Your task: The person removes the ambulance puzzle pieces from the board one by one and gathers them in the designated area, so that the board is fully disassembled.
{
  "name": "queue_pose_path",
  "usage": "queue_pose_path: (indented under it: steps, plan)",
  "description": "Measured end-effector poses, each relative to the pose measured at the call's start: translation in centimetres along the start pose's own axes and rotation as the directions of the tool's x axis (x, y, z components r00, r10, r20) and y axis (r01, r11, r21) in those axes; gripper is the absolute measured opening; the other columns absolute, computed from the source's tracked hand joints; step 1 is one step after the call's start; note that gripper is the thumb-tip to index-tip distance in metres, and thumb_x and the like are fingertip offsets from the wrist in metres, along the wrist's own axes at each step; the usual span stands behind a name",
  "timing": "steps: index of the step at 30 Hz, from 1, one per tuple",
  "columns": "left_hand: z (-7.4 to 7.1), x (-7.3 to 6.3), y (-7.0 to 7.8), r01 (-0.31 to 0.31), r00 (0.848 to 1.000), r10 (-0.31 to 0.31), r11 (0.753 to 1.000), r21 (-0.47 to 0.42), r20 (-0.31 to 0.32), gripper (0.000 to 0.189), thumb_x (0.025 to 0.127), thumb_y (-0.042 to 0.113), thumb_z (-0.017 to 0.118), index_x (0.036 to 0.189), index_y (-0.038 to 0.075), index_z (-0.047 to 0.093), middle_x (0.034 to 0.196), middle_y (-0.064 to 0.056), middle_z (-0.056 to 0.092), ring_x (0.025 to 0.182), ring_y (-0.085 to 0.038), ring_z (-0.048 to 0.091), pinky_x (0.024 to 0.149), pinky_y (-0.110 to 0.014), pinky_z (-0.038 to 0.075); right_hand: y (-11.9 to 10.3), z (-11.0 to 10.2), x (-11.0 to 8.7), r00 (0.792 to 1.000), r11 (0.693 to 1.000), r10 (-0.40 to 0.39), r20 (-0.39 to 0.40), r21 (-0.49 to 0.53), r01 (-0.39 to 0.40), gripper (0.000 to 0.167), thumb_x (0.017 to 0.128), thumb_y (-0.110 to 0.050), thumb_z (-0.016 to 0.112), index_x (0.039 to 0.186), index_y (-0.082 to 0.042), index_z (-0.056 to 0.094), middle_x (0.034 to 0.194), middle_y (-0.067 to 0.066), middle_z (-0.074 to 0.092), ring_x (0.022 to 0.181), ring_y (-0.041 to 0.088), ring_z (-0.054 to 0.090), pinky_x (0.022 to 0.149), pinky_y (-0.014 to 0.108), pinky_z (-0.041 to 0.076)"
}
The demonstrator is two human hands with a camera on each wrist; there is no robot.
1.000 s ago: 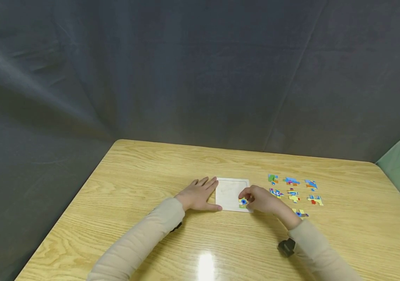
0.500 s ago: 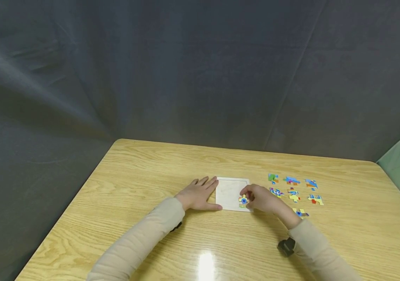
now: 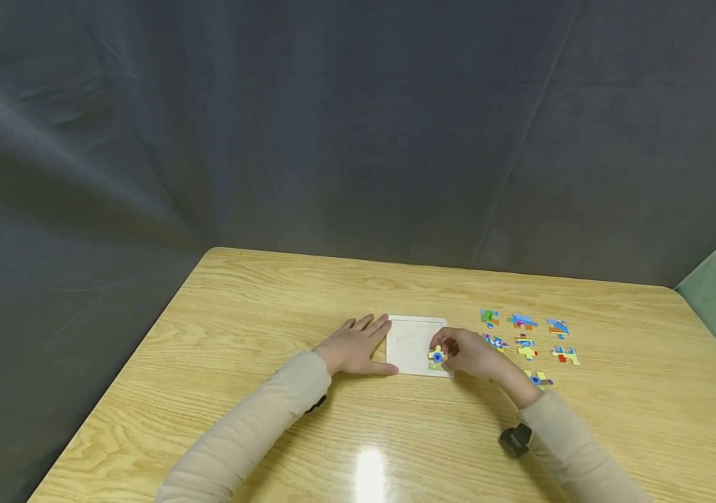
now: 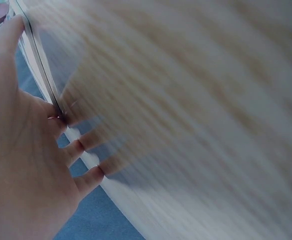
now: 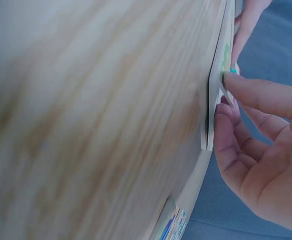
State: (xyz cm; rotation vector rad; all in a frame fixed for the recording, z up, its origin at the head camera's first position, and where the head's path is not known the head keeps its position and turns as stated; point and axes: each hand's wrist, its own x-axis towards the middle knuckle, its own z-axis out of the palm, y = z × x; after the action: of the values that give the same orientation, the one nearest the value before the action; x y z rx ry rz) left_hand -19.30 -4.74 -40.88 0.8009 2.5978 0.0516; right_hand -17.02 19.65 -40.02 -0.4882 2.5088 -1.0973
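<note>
A square puzzle tray (image 3: 408, 339) with a pale raised border lies on the wooden table. My left hand (image 3: 354, 347) is spread along its left side, index fingertip and thumb tip at the border; the left wrist view shows this hand (image 4: 31, 145) with straight fingers against the tabletop. At the tray's lower right corner, my right hand (image 3: 473, 355) pinches a jigsaw piece (image 3: 437, 357), yellow and green with a blue wheel. In the right wrist view, the thumb and fingers of the right hand (image 5: 265, 135) grip the piece at its edge, partly hiding it.
Several loose jigsaw pieces (image 3: 524, 321) lie in rough rows to the right of the tray. One wheel piece (image 3: 538, 380) sits nearest the right forearm. A dark cloth (image 3: 358, 140) hangs behind the table (image 3: 269, 300).
My right hand shifts slightly at the tray's lower right corner, still pinching the wheel piece. The left hand stays at the border, and the loose pieces keep their places.
</note>
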Motion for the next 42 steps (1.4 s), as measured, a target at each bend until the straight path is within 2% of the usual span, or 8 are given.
queue_pose_path:
  steps: [6,12,15,21,27,42]
  plan:
    - [0.0,0.2,0.0,0.005,1.0,-0.005,1.0,0.006,0.004,0.091,0.089,0.073,0.038,0.156,0.022,0.004,0.163,0.008,-0.002,0.152,-0.019,0.004,0.124,-0.044,0.01,-0.3,-0.4,-0.3,0.999,0.999,-0.05,-0.016,-0.002,0.05,0.023,0.08,0.015,0.059,0.099,0.002,0.063,0.077,0.006,0.051,0.071,0.014,0.045,0.058,0.02,0.037]
    - [0.2,0.3,0.0,0.002,1.0,-0.002,1.0,0.019,0.009,0.091,0.089,0.072,0.038,0.156,0.021,0.004,0.163,0.008,-0.002,0.152,-0.02,0.005,0.123,-0.044,0.011,-0.4,-0.7,-0.5,0.999,0.999,-0.035,-0.015,0.027,0.035,0.02,0.084,0.012,0.059,0.101,0.004,0.064,0.08,0.008,0.053,0.074,0.015,0.049,0.06,0.022,0.043]
    - [0.1,0.3,0.0,0.004,1.0,-0.004,1.0,0.02,0.014,0.091,0.089,0.073,0.037,0.156,0.022,0.003,0.163,0.008,-0.003,0.152,-0.02,0.005,0.123,-0.044,0.011,-0.2,-0.9,-0.6,0.999,0.999,-0.034,-0.032,0.029,0.035,0.02,0.085,0.011,0.057,0.103,0.004,0.064,0.082,0.011,0.055,0.078,0.016,0.051,0.066,0.024,0.047]
    - [0.0,0.1,0.0,0.003,1.0,-0.003,1.0,0.021,0.021,0.09,0.089,0.073,0.037,0.156,0.023,0.002,0.162,0.009,-0.005,0.152,-0.019,0.004,0.124,-0.044,0.01,-0.4,-1.7,-1.3,0.997,0.997,-0.056,-0.057,0.045,0.058,0.022,0.087,0.01,0.054,0.106,0.006,0.064,0.089,0.014,0.06,0.083,0.02,0.058,0.07,0.026,0.053]
    - [-0.2,-0.1,0.1,-0.006,1.0,0.006,1.0,0.013,0.019,0.09,0.089,0.072,0.037,0.156,0.022,0.002,0.162,0.009,-0.005,0.152,-0.019,0.003,0.124,-0.044,0.009,-0.6,-2.7,-2.2,0.998,0.997,-0.043,-0.054,0.069,0.047,0.024,0.09,0.005,0.055,0.113,0.005,0.062,0.095,0.017,0.061,0.084,0.021,0.06,0.068,0.03,0.053]
    - [-0.3,-0.3,0.2,-0.012,1.0,0.013,1.0,-0.009,0.011,0.09,0.09,0.071,0.038,0.156,0.021,0.003,0.163,0.008,-0.003,0.152,-0.02,0.004,0.124,-0.045,0.01,1.4,-5.2,-4.2,0.995,0.999,0.002,-0.101,0.039,0.002,0.03,0.091,-0.004,0.06,0.12,0.006,0.059,0.099,0.015,0.062,0.086,0.017,0.062,0.069,0.026,0.053]
